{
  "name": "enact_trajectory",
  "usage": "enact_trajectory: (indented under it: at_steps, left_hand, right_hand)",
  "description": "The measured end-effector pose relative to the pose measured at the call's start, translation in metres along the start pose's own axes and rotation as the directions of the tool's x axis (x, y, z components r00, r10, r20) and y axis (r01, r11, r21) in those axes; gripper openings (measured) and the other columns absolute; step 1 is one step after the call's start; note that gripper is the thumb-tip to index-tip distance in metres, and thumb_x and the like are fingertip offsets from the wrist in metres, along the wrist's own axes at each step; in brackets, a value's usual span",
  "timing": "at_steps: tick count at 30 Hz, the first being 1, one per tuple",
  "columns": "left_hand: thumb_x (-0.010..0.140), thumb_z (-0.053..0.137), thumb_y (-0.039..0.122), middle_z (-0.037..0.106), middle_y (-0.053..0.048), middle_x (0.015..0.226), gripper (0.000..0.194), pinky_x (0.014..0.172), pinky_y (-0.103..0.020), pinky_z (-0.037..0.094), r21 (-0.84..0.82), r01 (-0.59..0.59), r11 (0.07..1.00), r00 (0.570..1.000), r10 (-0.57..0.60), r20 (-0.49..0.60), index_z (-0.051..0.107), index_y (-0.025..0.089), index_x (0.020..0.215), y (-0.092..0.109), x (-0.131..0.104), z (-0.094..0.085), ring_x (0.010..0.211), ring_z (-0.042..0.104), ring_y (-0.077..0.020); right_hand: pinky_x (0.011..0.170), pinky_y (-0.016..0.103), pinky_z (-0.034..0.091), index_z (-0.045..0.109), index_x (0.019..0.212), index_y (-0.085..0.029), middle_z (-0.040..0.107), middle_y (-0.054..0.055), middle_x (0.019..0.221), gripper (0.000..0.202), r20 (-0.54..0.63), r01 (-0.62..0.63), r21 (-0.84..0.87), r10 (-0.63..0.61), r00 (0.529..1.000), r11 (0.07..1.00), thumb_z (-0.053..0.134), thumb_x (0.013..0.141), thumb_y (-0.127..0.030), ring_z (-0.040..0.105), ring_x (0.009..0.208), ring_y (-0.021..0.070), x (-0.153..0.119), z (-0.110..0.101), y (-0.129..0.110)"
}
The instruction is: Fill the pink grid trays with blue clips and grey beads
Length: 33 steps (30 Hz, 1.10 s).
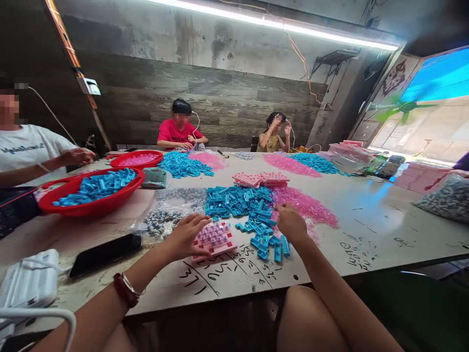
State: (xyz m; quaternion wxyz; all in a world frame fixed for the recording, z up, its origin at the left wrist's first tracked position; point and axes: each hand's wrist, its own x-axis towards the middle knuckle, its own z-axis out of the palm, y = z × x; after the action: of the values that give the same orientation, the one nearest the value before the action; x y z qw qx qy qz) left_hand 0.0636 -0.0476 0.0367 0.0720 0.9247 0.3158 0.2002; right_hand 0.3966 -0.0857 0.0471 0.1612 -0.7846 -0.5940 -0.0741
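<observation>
Your left hand (188, 237) is spread round the left side of the tray (219, 251), so a bump from the thumb or wrist could jolt it and knock the clear bits (214, 233) loose, imo. Your right hand (291, 222) has its fingers curled in by the pink heap (309, 208), can't tell if it's pinching anything. A careless sweep there could mix pink into the blue pile (238, 200). Tray's pink with darker squares, lying flat near the front edge of the surface (366, 195), purple-tinged bits in rows on top
</observation>
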Motion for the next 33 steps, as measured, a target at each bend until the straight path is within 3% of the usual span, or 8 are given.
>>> enact_trajectory:
  at_steps: [5, 8, 11, 15, 20, 24, 27, 33]
  left_hand:
    - [0.083, 0.045, 0.045, 0.061, -0.006, 0.078, 0.033, 0.067, -0.033, 0.047, -0.116, 0.321, 0.940, 0.943, -0.329, -0.054, 0.057, 0.014, 0.085, -0.006, -0.009, -0.026, 0.068, 0.057, -0.0188]
    - [0.075, 0.057, 0.047, 0.062, -0.009, 0.097, 0.043, 0.076, -0.035, 0.047, -0.200, 0.238, 0.951, 0.971, -0.239, 0.016, 0.055, 0.015, 0.103, 0.002, -0.009, -0.017, 0.085, 0.058, -0.0222]
    - [0.060, 0.070, 0.046, 0.044, -0.015, 0.129, 0.081, 0.097, -0.043, 0.036, -0.153, 0.126, 0.980, 0.991, -0.117, 0.062, 0.037, 0.017, 0.128, 0.011, -0.001, 0.009, 0.117, 0.041, -0.0299]
    - [0.054, 0.071, 0.041, 0.039, -0.019, 0.131, 0.091, 0.101, -0.048, 0.028, -0.051, 0.094, 0.994, 0.990, -0.088, 0.110, 0.030, 0.012, 0.130, 0.013, 0.009, 0.035, 0.121, 0.033, -0.0346]
    - [0.055, 0.068, 0.034, 0.041, -0.017, 0.124, 0.083, 0.099, -0.047, 0.031, -0.091, 0.102, 0.991, 0.994, -0.097, 0.054, 0.032, 0.011, 0.126, 0.024, 0.004, 0.017, 0.116, 0.036, -0.0332]
    - [0.056, 0.069, 0.036, 0.045, -0.013, 0.118, 0.080, 0.093, -0.040, 0.039, -0.204, 0.089, 0.975, 0.963, -0.032, 0.268, 0.034, 0.015, 0.124, 0.052, -0.010, -0.003, 0.108, 0.044, -0.0295]
    - [0.050, 0.073, 0.037, 0.045, -0.012, 0.115, 0.081, 0.091, -0.040, 0.040, -0.198, 0.034, 0.980, 0.934, 0.039, 0.354, 0.037, 0.015, 0.120, 0.064, -0.017, 0.001, 0.105, 0.045, -0.0308]
    - [0.054, 0.072, 0.041, 0.045, -0.015, 0.117, 0.073, 0.095, -0.043, 0.036, -0.139, -0.052, 0.989, 0.949, 0.092, 0.302, 0.041, 0.013, 0.114, 0.050, -0.009, 0.021, 0.111, 0.041, -0.0320]
  right_hand:
    - [0.070, 0.028, 0.043, 0.061, 0.108, -0.020, 0.061, 0.012, 0.104, 0.037, 0.267, -0.038, -0.030, 0.045, 0.963, 0.999, 0.050, 0.074, -0.008, 0.060, 0.090, 0.0234, 0.001, 0.015, 0.020]
    - [0.066, 0.024, 0.041, 0.064, 0.099, -0.017, 0.064, 0.010, 0.099, 0.029, 0.242, -0.026, -0.010, 0.027, 0.970, 1.000, 0.048, 0.076, -0.009, 0.060, 0.087, 0.0204, 0.005, 0.022, 0.024]
    - [0.065, 0.023, 0.039, 0.065, 0.091, -0.014, 0.066, 0.011, 0.094, 0.023, 0.210, -0.008, -0.036, 0.015, 0.978, 0.999, 0.050, 0.074, -0.010, 0.060, 0.086, 0.0195, 0.010, 0.027, 0.028]
    - [0.064, 0.023, 0.038, 0.066, 0.088, -0.013, 0.067, 0.011, 0.090, 0.021, 0.195, 0.002, -0.052, 0.008, 0.981, 0.999, 0.052, 0.072, -0.012, 0.060, 0.084, 0.0195, 0.011, 0.029, 0.029]
    - [0.067, 0.023, 0.040, 0.065, 0.095, -0.014, 0.066, 0.011, 0.095, 0.028, 0.177, 0.022, -0.050, -0.012, 0.984, 0.999, 0.053, 0.070, -0.011, 0.060, 0.089, 0.0199, 0.009, 0.029, 0.027]
    - [0.073, 0.024, 0.041, 0.065, 0.099, -0.015, 0.066, 0.010, 0.098, 0.032, 0.157, 0.009, -0.050, -0.001, 0.988, 0.999, 0.053, 0.070, -0.011, 0.059, 0.093, 0.0196, 0.008, 0.028, 0.027]
    - [0.075, 0.025, 0.041, 0.067, 0.095, -0.017, 0.067, 0.008, 0.097, 0.028, 0.107, 0.001, -0.028, 0.002, 0.994, 1.000, 0.051, 0.073, -0.012, 0.060, 0.091, 0.0190, 0.007, 0.023, 0.023]
    - [0.072, 0.024, 0.042, 0.068, 0.092, -0.020, 0.066, 0.005, 0.096, 0.028, 0.058, 0.108, 0.037, -0.110, 0.992, 0.993, 0.048, 0.074, -0.009, 0.060, 0.086, 0.0177, -0.004, 0.006, -0.010]
